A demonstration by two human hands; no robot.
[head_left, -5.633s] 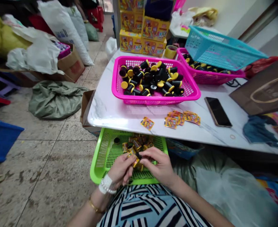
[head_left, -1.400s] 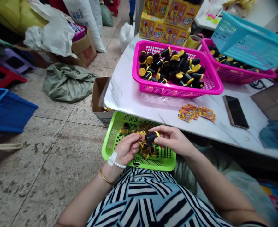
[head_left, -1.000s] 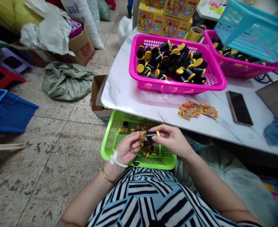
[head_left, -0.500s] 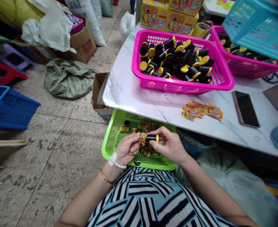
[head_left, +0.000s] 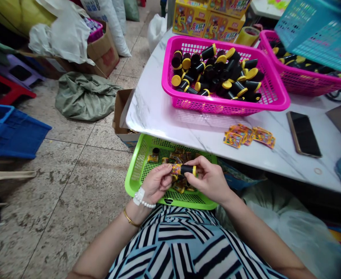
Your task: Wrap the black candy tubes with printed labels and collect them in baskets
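Note:
Over the green basket (head_left: 133, 179), my left hand (head_left: 158, 182) pinches an orange printed wrapper (head_left: 176, 169) that lies against one end of a small black canister (head_left: 186, 169). My right hand (head_left: 209, 178) grips the canister at its yellow-lidded end, thumb below and fingers behind. The canister is held level between both hands. Whether the wrapper goes around it or only rests on it, I cannot tell. Below, the basket holds several canisters with orange wrappers (head_left: 179, 187), partly hidden by my hands.
On the white table (head_left: 158, 116) stands a pink basket (head_left: 228, 108) of black canisters with yellow lids. Orange wrappers (head_left: 235, 136) and a phone (head_left: 304, 133) lie in front. Yellow boxes (head_left: 190, 19), a second pink basket (head_left: 312, 83) and a blue basket (head_left: 312, 35) are behind. A carton (head_left: 122, 116) stands left.
The view has shifted very slightly. Both hands keep the same hold on the canister and wrapper, with hardly any visible movement.

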